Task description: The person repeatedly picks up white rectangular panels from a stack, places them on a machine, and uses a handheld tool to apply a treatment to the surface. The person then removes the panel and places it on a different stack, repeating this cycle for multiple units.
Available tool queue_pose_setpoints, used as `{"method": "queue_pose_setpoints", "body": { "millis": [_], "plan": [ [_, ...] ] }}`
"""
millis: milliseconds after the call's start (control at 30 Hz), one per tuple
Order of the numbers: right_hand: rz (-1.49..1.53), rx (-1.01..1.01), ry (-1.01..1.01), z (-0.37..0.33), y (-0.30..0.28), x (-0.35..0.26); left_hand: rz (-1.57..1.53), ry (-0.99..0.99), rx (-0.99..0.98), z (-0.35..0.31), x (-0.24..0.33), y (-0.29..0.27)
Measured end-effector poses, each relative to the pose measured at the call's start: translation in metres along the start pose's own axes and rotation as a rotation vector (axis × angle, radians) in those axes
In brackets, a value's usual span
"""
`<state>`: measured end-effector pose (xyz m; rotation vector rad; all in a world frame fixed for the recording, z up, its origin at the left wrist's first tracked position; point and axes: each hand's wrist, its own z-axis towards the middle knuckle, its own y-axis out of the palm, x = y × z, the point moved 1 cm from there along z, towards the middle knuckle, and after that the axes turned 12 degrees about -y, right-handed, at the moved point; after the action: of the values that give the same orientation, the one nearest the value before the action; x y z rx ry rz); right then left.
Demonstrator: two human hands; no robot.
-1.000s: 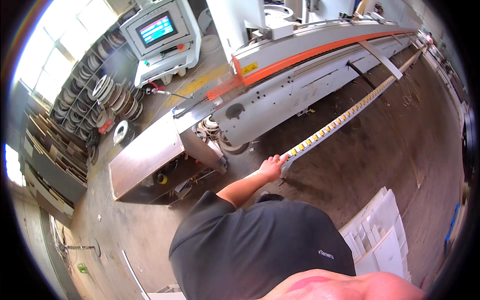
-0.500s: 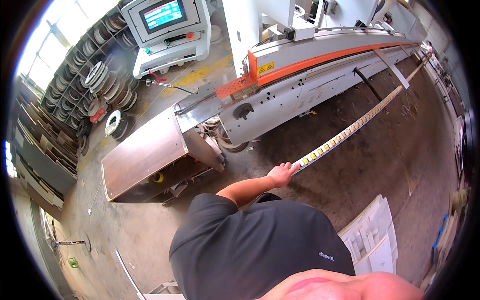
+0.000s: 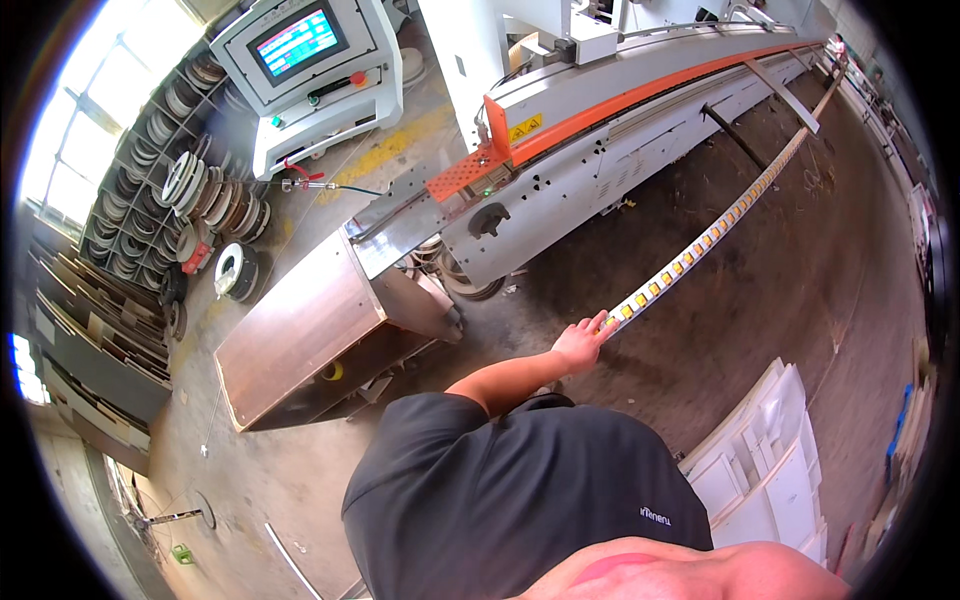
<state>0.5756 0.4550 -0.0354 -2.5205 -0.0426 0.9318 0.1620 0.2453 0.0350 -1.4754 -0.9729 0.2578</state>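
Note:
My left hand point(image 3: 580, 343) reaches out and is closed over the near end of a long, narrow roller rail point(image 3: 690, 257). White with a row of yellow rollers, the rail runs off to the far right. A flat grey crossbar point(image 3: 780, 92) juts from the long machine point(image 3: 580, 190) near the rail's far stretch. The rail stands apart from the machine's white side, below its orange guard strip point(image 3: 640, 106). My right hand is out of view.
A brown-topped wooden bench point(image 3: 300, 320) stands left of the machine's end. Behind it are a control panel point(image 3: 320, 90) and several stacked tape rolls point(image 3: 210, 195). White boards point(image 3: 765, 465) lean at the lower right. A dark support arm point(image 3: 735, 135) sticks out from the machine.
The whole view has shifted slightly. My left hand stays on the rail's near end, and the rail sits a little differently against the crossbar.

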Motion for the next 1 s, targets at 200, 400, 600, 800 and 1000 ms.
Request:
{"method": "queue_pose_setpoints", "body": {
  "millis": [200,400,600,800,1000],
  "plan": [
    [0.018,-0.016,-0.046,-0.004,-0.005,0.024,0.087,-0.003,0.047,0.003,0.003,0.015],
    [0.032,-0.025,-0.085,-0.012,-0.02,0.067,0.258,-0.059,0.133,-0.005,0.018,0.021],
    [0.055,-0.035,-0.115,-0.032,-0.026,0.122,0.331,0.012,0.225,-0.054,0.065,0.06],
    [-0.034,0.004,-0.29,-0.073,-0.026,0.182,-0.148,-0.177,-0.78,-0.082,0.114,0.208],
    [0.336,0.351,-0.096,-0.095,0.008,0.238,0.022,0.158,-0.704,-0.015,0.16,0.196]
  ]
}}
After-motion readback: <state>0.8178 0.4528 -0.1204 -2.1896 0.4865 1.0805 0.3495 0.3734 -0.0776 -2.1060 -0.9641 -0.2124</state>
